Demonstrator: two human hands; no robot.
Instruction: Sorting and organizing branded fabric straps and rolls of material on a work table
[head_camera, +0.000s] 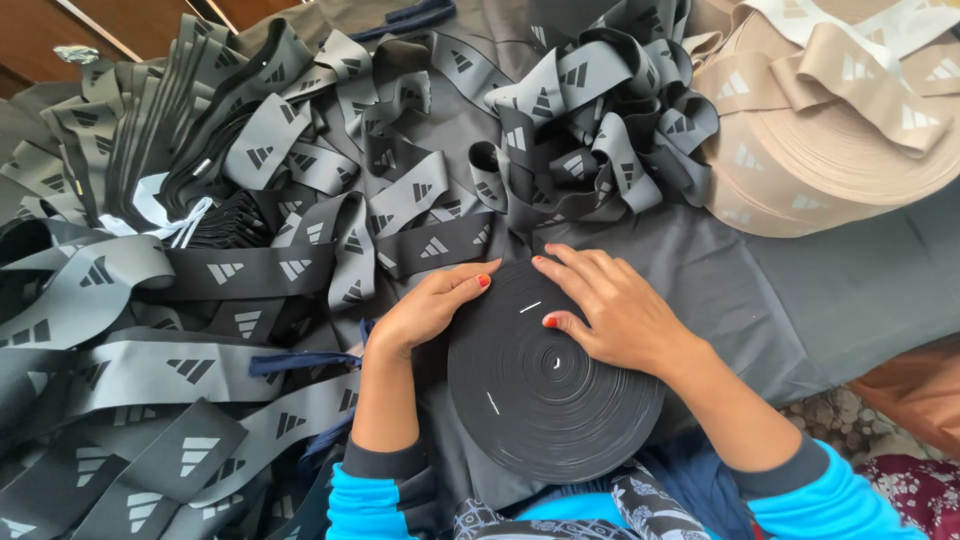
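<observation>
Hands rest on a big flat roll of black band (545, 385) that lies on its side in the person's lap, on a dark grey cloth (800, 290). The roll's round face looks straight up, so its middle hole points up at the camera. Two small white marks show on that face.

The left hand (432, 305) lies on the roll's upper left edge. Its fingers are stretched out flat and pressed together, with the tips touching the rim; it grips nothing. The right hand (612, 305) lies on the upper right part of the roll, fingers spread and open, thumb pressing down on the face. It also closes on nothing.

From the roll's top edge a black strip (435, 245) with white triangle marks runs away to the left, into a loose heap of grey and black bands (230, 270) with the same marks. More grey band (600, 110) is piled in loops just above the hands.

At the top right sits a big tan roll (840, 160), also flat, with loose tan band on top. No box or basket holds any of it.
</observation>
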